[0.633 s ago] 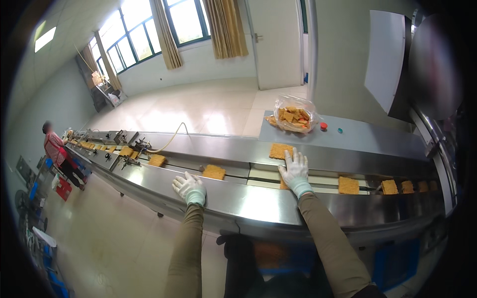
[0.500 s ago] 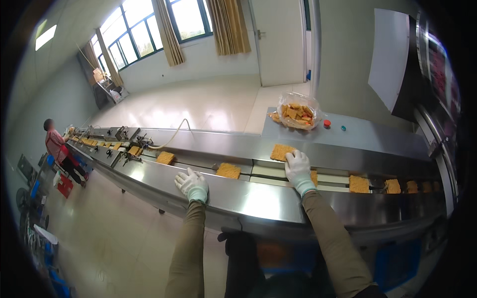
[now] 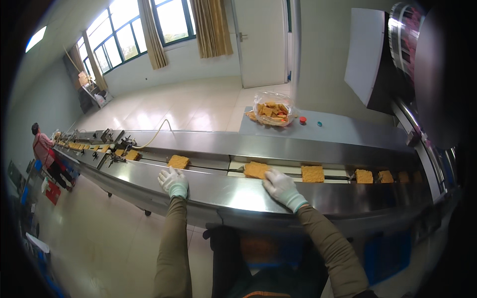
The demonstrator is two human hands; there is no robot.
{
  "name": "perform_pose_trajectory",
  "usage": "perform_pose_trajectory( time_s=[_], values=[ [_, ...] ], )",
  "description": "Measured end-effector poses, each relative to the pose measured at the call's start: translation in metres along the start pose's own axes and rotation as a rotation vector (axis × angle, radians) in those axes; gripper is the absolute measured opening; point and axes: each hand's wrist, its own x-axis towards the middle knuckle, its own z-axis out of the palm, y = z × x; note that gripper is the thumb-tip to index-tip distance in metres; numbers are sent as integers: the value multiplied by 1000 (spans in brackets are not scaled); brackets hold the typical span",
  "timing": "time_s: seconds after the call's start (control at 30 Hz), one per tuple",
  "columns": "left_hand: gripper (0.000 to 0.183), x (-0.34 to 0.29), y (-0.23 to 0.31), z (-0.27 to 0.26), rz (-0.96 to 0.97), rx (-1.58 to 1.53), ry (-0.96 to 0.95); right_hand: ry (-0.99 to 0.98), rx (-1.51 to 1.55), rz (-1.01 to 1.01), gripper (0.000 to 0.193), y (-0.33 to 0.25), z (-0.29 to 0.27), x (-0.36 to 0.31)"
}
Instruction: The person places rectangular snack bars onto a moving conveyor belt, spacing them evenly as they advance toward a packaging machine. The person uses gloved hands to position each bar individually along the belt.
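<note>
Your right hand (image 3: 281, 189), half curled, touches a square golden cake (image 3: 255, 170); I cannot tell if it grips. Your left hand (image 3: 174, 182), empty, fingers spread, lies at the steel conveyor rim (image 3: 233, 192).

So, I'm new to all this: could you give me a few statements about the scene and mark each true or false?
1. The left hand and the right hand are both gloved. True.
2. The left hand is raised high above the conveyor. False: it lies at the conveyor's near metal edge.
3. The right hand's fingers are at a golden-brown square piece. True.
4. The clear plastic bag lies on the floor. False: the bag sits on the grey table beyond the conveyor.
5. A small red cap lies to the bag's right. True.
</note>
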Motion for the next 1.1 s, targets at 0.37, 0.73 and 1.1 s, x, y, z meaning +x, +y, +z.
perform_pose_trajectory(
  time_s=[0.37,0.73,1.1],
  values=[
    [44,-1,-5,9,29,1,41,195,-202,368,51,63,-25,-33],
    [51,6,-23,12,62,96,32,-28,-356,869,93,24,-42,7],
    [35,-4,-5,-14,87,122,-14,-112,-567,915,79,47,-79,-14]
  ],
)
